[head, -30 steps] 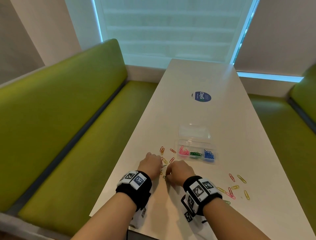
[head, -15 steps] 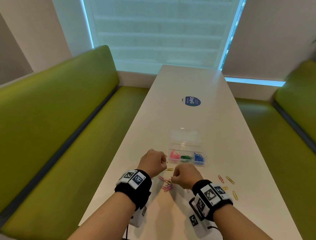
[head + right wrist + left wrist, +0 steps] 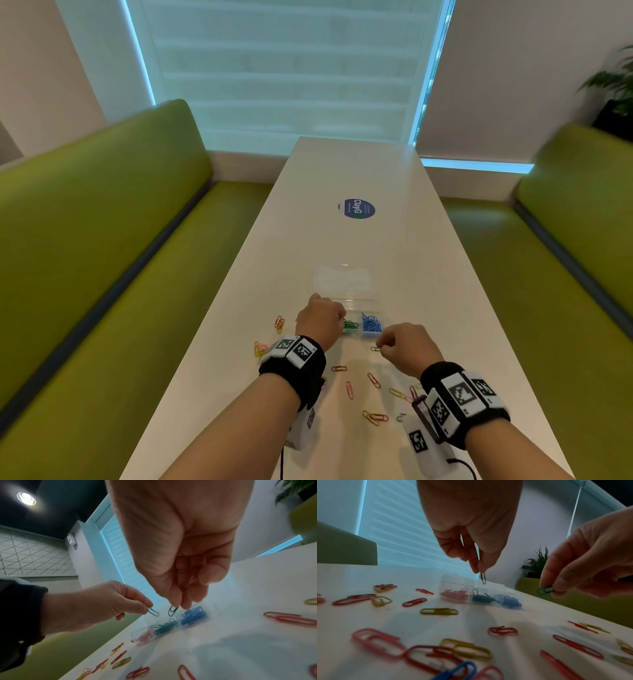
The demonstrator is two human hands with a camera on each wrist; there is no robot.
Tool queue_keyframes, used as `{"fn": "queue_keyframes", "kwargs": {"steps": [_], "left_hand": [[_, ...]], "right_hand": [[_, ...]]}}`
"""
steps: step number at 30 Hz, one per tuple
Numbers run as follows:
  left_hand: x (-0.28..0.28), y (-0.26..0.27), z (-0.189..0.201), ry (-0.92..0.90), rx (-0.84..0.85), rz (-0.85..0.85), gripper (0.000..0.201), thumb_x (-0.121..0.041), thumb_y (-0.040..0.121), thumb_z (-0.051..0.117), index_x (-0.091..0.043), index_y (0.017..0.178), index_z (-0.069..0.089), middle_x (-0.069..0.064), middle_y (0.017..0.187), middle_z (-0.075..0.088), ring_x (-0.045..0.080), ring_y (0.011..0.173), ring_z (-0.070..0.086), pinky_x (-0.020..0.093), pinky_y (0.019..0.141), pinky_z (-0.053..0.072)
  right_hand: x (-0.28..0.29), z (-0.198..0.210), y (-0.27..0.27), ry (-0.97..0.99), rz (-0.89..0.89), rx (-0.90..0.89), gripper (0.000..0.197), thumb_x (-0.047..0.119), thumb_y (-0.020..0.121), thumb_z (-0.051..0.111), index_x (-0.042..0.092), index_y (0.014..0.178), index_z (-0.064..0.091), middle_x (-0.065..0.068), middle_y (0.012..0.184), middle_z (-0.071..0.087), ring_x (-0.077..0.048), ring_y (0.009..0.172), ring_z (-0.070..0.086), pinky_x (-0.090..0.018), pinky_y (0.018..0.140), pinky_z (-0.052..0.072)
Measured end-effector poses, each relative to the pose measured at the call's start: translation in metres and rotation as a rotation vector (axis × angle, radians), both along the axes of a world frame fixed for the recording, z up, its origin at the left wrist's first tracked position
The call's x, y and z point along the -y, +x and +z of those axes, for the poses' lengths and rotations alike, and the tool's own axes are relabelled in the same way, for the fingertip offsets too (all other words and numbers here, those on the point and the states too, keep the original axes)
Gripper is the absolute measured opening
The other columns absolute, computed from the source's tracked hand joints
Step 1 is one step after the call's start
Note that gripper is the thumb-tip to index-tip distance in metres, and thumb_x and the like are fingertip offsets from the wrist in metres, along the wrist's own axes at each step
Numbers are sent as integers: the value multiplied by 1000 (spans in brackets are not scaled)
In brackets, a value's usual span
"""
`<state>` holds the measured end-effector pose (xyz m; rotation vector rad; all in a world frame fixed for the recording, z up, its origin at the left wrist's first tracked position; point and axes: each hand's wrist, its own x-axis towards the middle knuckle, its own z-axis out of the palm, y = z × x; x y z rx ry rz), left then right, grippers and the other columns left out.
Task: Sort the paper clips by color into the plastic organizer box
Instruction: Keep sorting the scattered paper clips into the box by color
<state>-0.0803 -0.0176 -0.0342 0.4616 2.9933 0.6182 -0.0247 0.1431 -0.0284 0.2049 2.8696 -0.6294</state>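
The clear plastic organizer box (image 3: pixel 356 300) lies on the white table with its lid (image 3: pixel 344 279) folded back. Its compartments hold pink clips (image 3: pixel 455 595), green clips (image 3: pixel 350 324) and blue clips (image 3: pixel 371 323). My left hand (image 3: pixel 340 317) hovers over the box's left half and pinches a green clip (image 3: pixel 483 578) that hangs above the green compartment. My right hand (image 3: pixel 382 347) is just in front of the box's right end, above the table, pinching another green clip (image 3: pixel 375 349). In the head view the pink compartment is hidden behind my left hand.
Several loose red, pink and yellow clips (image 3: pixel 373 380) are scattered on the table (image 3: pixel 445 308) in front of and left of the box; a blue one (image 3: pixel 458 672) lies near my left wrist. A round blue sticker (image 3: pixel 356 209) sits farther back. Green benches (image 3: pixel 102 274) flank the table.
Both hands have lifted off the table, each with a green clip. The left hand moved forward over the box; the right hand moved right, in front of the blue compartment.
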Motion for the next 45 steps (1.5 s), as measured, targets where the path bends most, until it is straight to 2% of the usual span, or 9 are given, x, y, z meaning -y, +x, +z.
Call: {"fn": "queue_keyframes", "kwargs": {"steps": [6, 13, 20, 25, 31, 34, 38, 42, 45], "left_hand": [[0, 0, -4, 23, 60, 54, 32, -23, 94, 48, -26, 123, 61, 4, 118, 58, 19, 108, 58, 32, 90, 47], [15, 5, -1, 51, -4, 70, 29, -24, 95, 48, -23, 120, 62, 1, 112, 65, 14, 113, 51, 29, 86, 45], [29, 12, -2, 26, -13, 83, 26, -31, 97, 47, -21, 113, 65, 0, 105, 68, 16, 109, 51, 29, 84, 44], [33, 17, -1, 8, 21, 83, 27, -33, 96, 47, -22, 115, 64, 2, 106, 67, 18, 108, 53, 32, 87, 45], [29, 23, 3, 13, 46, 43, 28, -29, 96, 47, -22, 116, 64, 2, 113, 66, 18, 111, 55, 31, 89, 44], [24, 29, 3, 9, 69, 22, 27, -30, 95, 47, -21, 113, 65, 2, 111, 67, 18, 105, 59, 32, 88, 48], [18, 40, 5, 11, 87, 7, 25, -30, 94, 49, -21, 110, 65, 1, 109, 68, 19, 101, 61, 34, 86, 52], [17, 51, 4, 2, 87, -5, 24, -29, 94, 50, -21, 110, 64, -1, 112, 66, 18, 104, 60, 32, 86, 50], [17, 60, 0, -3, 84, -9, 23, -28, 93, 50, -21, 109, 66, -2, 113, 66, 16, 104, 60, 31, 86, 49]], "right_hand": [[-2, 0, -5, 5, -15, -17, 22, 18, 91, 52, 20, 104, 71, 2, 110, 68, -15, 101, 61, -28, 89, 51], [13, 4, -23, 4, -32, -79, 24, 16, 91, 51, 21, 104, 70, 2, 113, 67, -17, 102, 61, -29, 85, 50], [28, 3, -40, 3, -26, -103, 24, 17, 92, 50, 20, 107, 69, 1, 115, 66, -18, 105, 60, -29, 87, 48], [29, 0, -42, -44, -56, -106, 24, 19, 92, 53, 19, 112, 67, -1, 117, 65, -18, 107, 60, -30, 91, 48], [22, 3, -30, -66, -75, -125, 24, 15, 90, 54, 18, 109, 68, -1, 113, 67, -19, 104, 61, -30, 89, 49], [16, 5, -19, -34, -69, -102, 23, 13, 89, 55, 19, 105, 70, -1, 112, 67, -19, 102, 61, -30, 86, 50], [8, 5, 0, -12, -70, -37, 22, 21, 87, 62, 19, 108, 68, -1, 113, 66, -17, 101, 60, -29, 88, 50], [6, -1, 19, 14, -74, 41, 26, 26, 85, 66, 20, 110, 66, 0, 115, 64, -16, 104, 60, -30, 91, 50], [9, -8, 32, 42, -71, 83, 25, 29, 84, 66, 19, 107, 67, 1, 113, 64, -16, 104, 59, -26, 85, 48]]}}
